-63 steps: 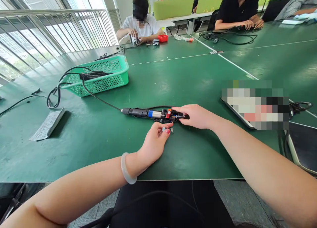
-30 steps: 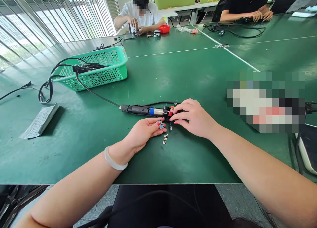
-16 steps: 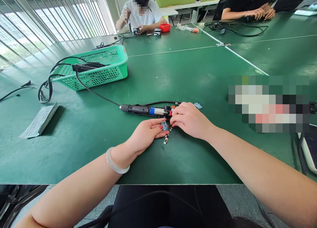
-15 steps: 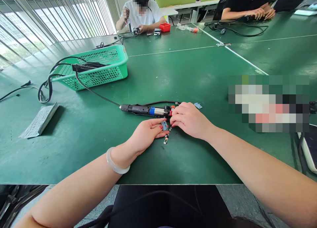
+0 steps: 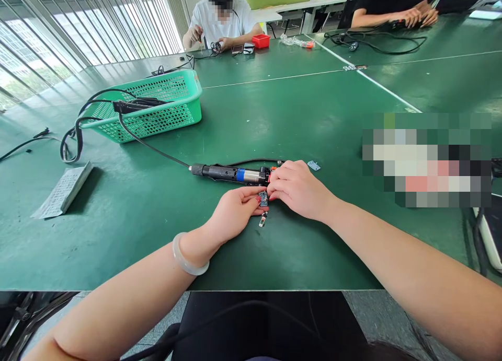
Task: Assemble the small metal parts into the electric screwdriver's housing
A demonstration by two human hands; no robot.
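Observation:
My left hand (image 5: 229,212) pinches a small blue-grey circuit board (image 5: 263,198) between thumb and fingers. Close against it, my right hand (image 5: 297,186) has its fingers curled together at the board's upper right edge; whatever they hold is hidden. Just beyond both hands lies a black cylindrical corded device (image 5: 223,173) with a blue band and a metal section, its right end covered by my right hand. A small metal-and-white part (image 5: 263,219) shows directly below my left fingertips. Another small blue-grey board (image 5: 314,165) rests on the table past my right hand.
A green plastic basket (image 5: 188,113) with black cables stands at the back left of the green table (image 5: 129,251). Nearer is a folded paper packet (image 5: 65,191). Two people sit across the table, by a red tray (image 5: 261,41) and a coiled cable (image 5: 392,47). A blurred patch covers the right side.
My left hand has shifted slightly right with the circuit board, bringing it closer to my right fingertips. A tiny part seen beneath my right fingertips earlier is now out of sight.

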